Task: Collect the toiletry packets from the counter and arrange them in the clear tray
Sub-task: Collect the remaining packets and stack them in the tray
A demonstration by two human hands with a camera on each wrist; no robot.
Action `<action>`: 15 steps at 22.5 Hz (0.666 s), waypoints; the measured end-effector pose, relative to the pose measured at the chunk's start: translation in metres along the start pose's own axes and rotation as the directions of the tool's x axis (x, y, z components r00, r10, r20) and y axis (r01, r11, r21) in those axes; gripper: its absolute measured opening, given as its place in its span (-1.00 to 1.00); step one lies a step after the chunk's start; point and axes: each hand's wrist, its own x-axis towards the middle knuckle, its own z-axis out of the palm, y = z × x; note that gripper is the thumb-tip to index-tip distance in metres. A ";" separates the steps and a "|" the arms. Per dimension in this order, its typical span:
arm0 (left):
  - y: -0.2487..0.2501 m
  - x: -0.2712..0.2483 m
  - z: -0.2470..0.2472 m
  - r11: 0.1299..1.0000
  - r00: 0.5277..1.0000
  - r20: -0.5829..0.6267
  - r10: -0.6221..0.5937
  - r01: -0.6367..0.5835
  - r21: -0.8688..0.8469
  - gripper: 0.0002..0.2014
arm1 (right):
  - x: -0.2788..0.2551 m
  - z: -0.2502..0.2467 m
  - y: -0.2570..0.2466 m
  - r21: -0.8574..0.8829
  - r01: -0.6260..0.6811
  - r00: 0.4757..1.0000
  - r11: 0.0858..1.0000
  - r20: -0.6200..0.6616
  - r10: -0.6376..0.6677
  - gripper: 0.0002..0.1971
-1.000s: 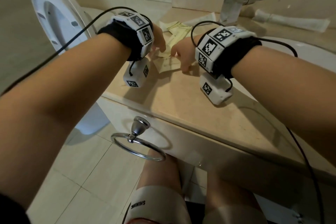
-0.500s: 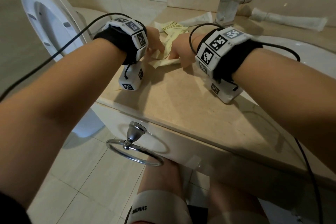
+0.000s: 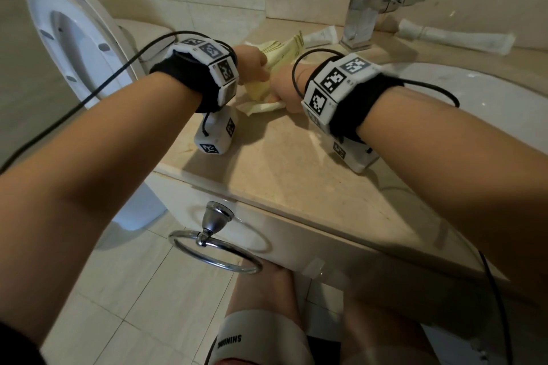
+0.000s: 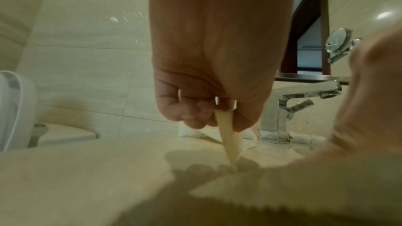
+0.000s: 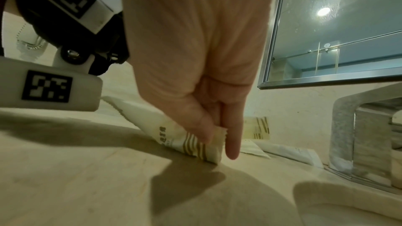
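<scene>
Several cream toiletry packets with gold stripes (image 3: 286,49) lie on the beige counter (image 3: 284,163) left of the tap. My left hand (image 3: 252,64) pinches a thin cream packet (image 4: 230,143) edge-on, its lower tip touching the counter. My right hand (image 3: 281,92) pinches the striped end of another packet (image 5: 191,142) between thumb and fingers, lifting that end off the counter while its index finger points down. The two hands are close together over the pile. No clear tray shows in any view.
A chrome tap (image 3: 370,9) stands behind the packets, with a white tube (image 3: 320,38) to its left and a long white wrapped item (image 3: 453,38) at its right. The white basin (image 3: 474,98) lies to the right. A toilet (image 3: 74,38) stands left; a towel ring (image 3: 213,249) hangs below the counter's edge.
Both hands have moved farther back over the packet pile and drawn together. The right hand has lifted one end of a striped packet, and the left hand now pinches a packet.
</scene>
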 end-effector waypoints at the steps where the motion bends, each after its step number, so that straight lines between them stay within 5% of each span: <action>1: -0.003 0.000 -0.002 0.999 0.999 -0.048 0.020 -0.021 -0.034 -0.86 | 0.004 0.007 0.000 0.101 -0.041 0.998 0.994 -0.033 0.044 -0.81; 4: -0.009 -0.006 -0.008 0.995 0.989 -0.145 0.007 -0.022 -0.099 -0.86 | -0.007 0.008 0.005 0.145 0.081 0.993 0.986 -0.099 -0.067 -0.77; 6: -0.010 -0.009 -0.013 0.988 0.987 -0.159 -0.012 -0.012 -0.151 -0.86 | -0.025 0.005 0.011 0.234 0.068 0.987 0.970 -0.161 -0.030 -0.90; 10: -0.010 -0.017 -0.017 0.901 0.985 -0.160 -0.062 -0.014 -0.435 -0.87 | -0.048 0.013 0.032 0.370 0.044 0.950 0.928 -0.304 0.076 -0.82; 13: -0.002 -0.021 -0.021 0.793 0.978 -0.190 -0.082 -0.052 -0.607 -0.86 | -0.064 0.029 0.060 0.620 0.024 0.921 0.784 -0.319 0.225 -0.79; 15: 0.009 -0.025 -0.025 0.743 0.973 -0.214 -0.089 -0.078 -0.665 -0.87 | -0.075 0.043 0.076 0.797 0.002 0.921 0.604 -0.237 0.310 -0.73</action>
